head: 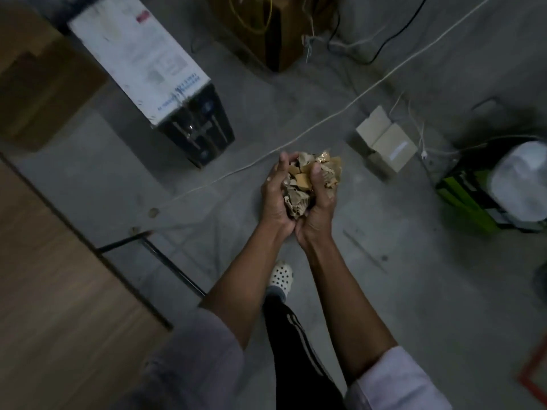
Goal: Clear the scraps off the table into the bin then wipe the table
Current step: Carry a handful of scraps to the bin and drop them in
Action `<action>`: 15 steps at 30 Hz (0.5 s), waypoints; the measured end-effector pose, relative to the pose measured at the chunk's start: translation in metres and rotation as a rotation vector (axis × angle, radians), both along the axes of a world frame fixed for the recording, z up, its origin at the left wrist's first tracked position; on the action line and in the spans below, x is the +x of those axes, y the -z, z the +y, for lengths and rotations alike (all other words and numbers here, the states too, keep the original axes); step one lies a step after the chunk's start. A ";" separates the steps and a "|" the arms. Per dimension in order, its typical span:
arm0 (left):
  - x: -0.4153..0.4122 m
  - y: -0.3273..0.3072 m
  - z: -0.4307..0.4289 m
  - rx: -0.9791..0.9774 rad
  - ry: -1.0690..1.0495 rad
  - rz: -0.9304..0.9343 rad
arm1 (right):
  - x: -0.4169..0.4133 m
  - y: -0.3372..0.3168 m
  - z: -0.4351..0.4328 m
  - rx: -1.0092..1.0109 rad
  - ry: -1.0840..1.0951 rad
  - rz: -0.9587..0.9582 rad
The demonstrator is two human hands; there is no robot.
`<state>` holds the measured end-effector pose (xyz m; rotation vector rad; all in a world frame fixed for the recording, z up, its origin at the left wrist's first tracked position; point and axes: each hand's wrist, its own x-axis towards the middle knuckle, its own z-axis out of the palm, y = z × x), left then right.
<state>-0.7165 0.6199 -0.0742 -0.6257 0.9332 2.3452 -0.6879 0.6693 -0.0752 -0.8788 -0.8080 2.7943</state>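
Cupping torn tan cardboard scraps (297,193) mid-frame | my left hand (273,196) and right hand (319,211) curl round them | pressed together, I judge, against spills

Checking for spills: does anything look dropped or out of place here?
Yes. Two small tan bits lie on the floor beside the table, probably dropped scraps. The main bundle of scraps is held bunched between left hand and right hand; none visibly falling.
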 end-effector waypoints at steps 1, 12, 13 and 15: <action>-0.003 0.024 0.001 -0.030 -0.009 -0.031 | -0.001 0.024 0.005 0.039 0.001 -0.037; -0.017 0.234 0.037 -0.205 0.132 -0.274 | -0.015 0.257 0.045 0.103 -0.008 -0.429; -0.019 0.249 0.038 -0.222 0.151 -0.282 | -0.016 0.276 0.049 0.061 -0.017 -0.423; -0.024 0.267 0.040 -0.255 0.188 -0.271 | -0.021 0.297 0.057 0.050 -0.008 -0.446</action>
